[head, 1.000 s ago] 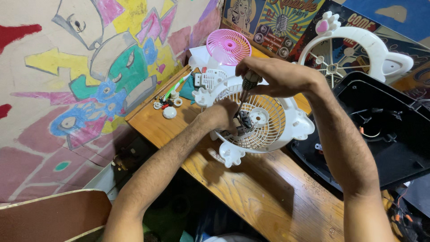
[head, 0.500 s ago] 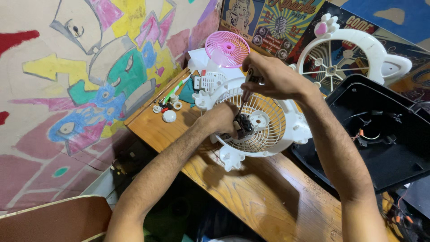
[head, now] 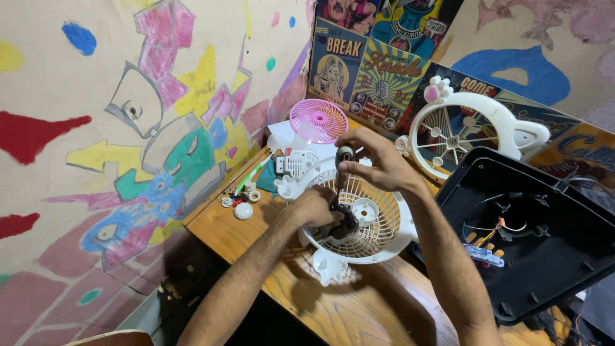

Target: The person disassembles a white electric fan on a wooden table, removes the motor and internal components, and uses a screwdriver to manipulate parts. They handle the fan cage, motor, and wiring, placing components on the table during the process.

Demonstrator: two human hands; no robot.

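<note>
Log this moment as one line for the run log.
left hand: steadies motor | right hand: grips screwdriver upright | fan grille: flat on wooden table

Even warm indoor light, soft shadows under arms, sharp focus, slight wide-angle distortion.

Right hand [head: 375, 163] raised screwdriver [head: 341, 182] more upright.

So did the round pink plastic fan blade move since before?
No. The round pink plastic fan blade sits by the same posters; only the camera shifted.
</note>
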